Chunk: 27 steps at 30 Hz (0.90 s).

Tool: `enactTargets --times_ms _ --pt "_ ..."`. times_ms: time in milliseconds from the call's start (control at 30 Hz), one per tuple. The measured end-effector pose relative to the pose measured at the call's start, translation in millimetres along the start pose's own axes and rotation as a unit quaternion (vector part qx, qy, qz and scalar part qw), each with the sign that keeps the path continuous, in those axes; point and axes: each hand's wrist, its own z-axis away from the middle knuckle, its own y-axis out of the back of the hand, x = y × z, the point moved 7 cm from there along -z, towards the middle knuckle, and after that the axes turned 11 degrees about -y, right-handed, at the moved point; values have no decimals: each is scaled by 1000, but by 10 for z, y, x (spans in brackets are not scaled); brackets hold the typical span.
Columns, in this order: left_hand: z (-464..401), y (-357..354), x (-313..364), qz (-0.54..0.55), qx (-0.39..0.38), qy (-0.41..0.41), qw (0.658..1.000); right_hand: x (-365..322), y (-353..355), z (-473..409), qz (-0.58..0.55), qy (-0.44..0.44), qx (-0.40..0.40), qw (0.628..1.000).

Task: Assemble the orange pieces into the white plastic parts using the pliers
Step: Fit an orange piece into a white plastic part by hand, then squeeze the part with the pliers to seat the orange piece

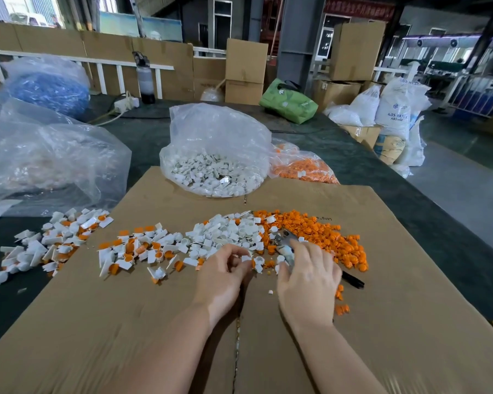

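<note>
My left hand (pixel 224 273) pinches a small white plastic part (pixel 246 258) at the near edge of the pile. My right hand (pixel 308 275) grips the pliers (pixel 285 242); their metal jaws point away from me and a black handle sticks out to the right of the hand. A heap of loose white plastic parts (pixel 228 233) lies on the cardboard just beyond my left hand. Loose orange pieces (pixel 322 236) spread to its right. Assembled white parts with orange inserts (pixel 138 251) lie to the left.
The flat cardboard sheet (pixel 154 331) covers the dark table. An open clear bag of white parts (pixel 214 172) and a bag of orange pieces (pixel 302 166) stand behind the piles. Large clear bags (pixel 49 157) sit at the left; boxes and sacks stand beyond.
</note>
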Motion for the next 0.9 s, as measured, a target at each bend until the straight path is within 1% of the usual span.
enactTargets --times_ms 33,100,167,200,400,500,533,600,633,667,700,767,867,900 --pt "-4 -1 -3 -8 -1 -1 1000 90 -46 -38 66 -48 -41 996" --pt "-16 -5 -1 -19 -2 -5 1000 288 -157 -96 173 -118 -139 968" --pt "-27 -9 5 -25 -2 -6 1000 417 -230 -126 209 -148 -203 945" --pt "-29 -11 9 -28 -3 -6 1000 447 -245 -137 215 -150 -216 941" --pt "-10 11 6 -30 -8 0 1000 364 -232 -118 270 -79 -192 940" --pt "-18 15 1 -1 -8 20 1000 279 -138 -133 270 -53 -171 946" --pt "-25 15 -1 21 -7 33 999 245 -95 -146 263 -47 -172 948" --pt "-37 13 4 102 6 67 992 154 -62 -155 221 -27 -201 954" --pt "-44 16 12 150 17 84 985 110 -79 -148 185 -11 -230 955" --pt "-52 15 25 191 28 98 976 58 -77 -143 124 -12 -270 955" --pt "-55 17 42 222 36 109 968 12 -71 -130 57 -30 -318 946" --pt "-61 22 83 255 45 121 958 -68 -60 -76 -67 -71 -406 909" --pt "-74 51 128 251 46 122 959 -133 -60 2 -115 -92 -474 868" --pt "-80 63 137 248 46 122 960 -128 -66 32 -135 -117 -490 853"
